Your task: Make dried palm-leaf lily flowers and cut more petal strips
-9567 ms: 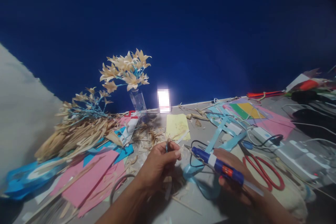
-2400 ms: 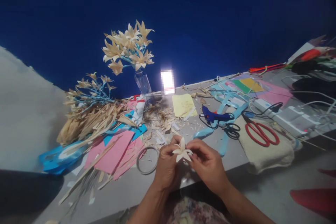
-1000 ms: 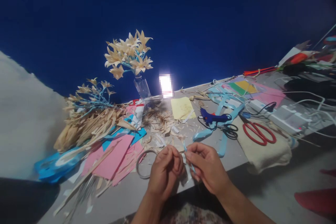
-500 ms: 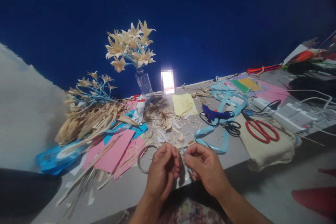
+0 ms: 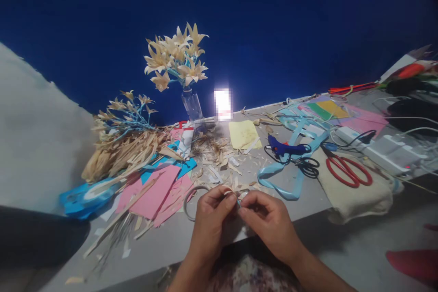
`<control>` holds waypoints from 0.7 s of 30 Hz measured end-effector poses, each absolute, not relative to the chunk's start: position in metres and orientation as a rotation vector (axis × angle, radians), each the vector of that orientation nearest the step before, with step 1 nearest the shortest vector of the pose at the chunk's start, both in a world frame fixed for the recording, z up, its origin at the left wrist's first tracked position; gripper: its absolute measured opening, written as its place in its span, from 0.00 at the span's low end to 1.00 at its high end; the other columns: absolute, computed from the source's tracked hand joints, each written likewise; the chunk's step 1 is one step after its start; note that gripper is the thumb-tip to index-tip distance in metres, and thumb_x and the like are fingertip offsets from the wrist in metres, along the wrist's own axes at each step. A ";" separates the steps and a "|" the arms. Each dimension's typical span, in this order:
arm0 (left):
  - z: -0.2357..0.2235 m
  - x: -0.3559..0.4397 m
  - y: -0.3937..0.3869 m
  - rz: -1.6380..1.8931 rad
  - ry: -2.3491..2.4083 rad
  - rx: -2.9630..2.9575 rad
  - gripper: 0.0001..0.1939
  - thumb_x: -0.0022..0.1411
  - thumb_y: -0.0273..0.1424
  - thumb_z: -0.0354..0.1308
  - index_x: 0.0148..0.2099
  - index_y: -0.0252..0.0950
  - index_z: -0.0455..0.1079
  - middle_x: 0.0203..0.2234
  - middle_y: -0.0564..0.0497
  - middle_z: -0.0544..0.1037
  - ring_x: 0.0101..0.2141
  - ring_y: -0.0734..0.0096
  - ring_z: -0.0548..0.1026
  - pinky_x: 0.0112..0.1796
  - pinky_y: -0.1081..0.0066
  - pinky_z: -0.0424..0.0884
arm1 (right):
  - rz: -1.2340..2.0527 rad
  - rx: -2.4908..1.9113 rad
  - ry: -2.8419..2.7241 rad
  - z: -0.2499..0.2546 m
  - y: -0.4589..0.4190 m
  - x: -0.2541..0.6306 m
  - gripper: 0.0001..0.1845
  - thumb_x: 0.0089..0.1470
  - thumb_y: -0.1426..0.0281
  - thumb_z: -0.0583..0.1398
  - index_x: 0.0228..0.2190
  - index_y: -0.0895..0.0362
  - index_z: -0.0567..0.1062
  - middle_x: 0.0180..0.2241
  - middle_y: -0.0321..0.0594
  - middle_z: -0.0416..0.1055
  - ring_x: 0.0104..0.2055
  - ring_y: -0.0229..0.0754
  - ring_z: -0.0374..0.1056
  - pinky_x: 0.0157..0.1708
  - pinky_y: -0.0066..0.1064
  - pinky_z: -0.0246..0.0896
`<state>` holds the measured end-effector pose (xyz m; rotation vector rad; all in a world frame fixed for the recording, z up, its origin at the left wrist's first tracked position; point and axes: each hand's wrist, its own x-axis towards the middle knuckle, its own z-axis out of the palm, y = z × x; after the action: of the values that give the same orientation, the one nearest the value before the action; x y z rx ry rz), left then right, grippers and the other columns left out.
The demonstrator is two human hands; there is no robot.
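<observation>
My left hand [image 5: 210, 219] and my right hand [image 5: 268, 221] meet over the near edge of the grey table [image 5: 164, 246]. Both are closed in a pinch on a small straw flower piece with a thin blue stem [image 5: 236, 197], mostly hidden by the fingertips. A metal ring [image 5: 191, 191] lies on the table just left of my left hand. A clear bottle [image 5: 192, 106] holding cream straw flowers [image 5: 176, 57] stands at the back.
A blue glue gun [image 5: 285, 148], black scissors [image 5: 308, 166] and red scissors [image 5: 349, 171] lie to the right on a beige cloth [image 5: 352, 196]. Pink paper sheets [image 5: 153, 191], straw strips [image 5: 119, 155], light blue ribbon [image 5: 284, 178] and a white power strip [image 5: 383, 146] crowd the table.
Earlier my right hand held the glue gun, which now lies on the table. Both hands have since closed together on the small flower piece, and the fingertips have drawn closer in the last second.
</observation>
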<state>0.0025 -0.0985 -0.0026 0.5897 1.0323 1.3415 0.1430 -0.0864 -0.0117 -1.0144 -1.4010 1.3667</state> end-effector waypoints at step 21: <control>-0.002 0.009 -0.104 1.500 1.146 0.978 0.10 0.52 0.37 0.70 0.28 0.36 0.75 0.26 0.52 0.71 0.32 0.67 0.67 0.36 0.73 0.65 | 0.829 -0.789 -1.647 -0.018 -0.079 0.149 0.05 0.57 0.76 0.61 0.32 0.54 0.76 0.29 0.40 0.76 0.33 0.42 0.73 0.32 0.29 0.68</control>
<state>0.0090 -0.1035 -0.0018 0.9776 1.1457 1.5002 0.1487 -0.0793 -0.0181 -0.7885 -1.6469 0.8291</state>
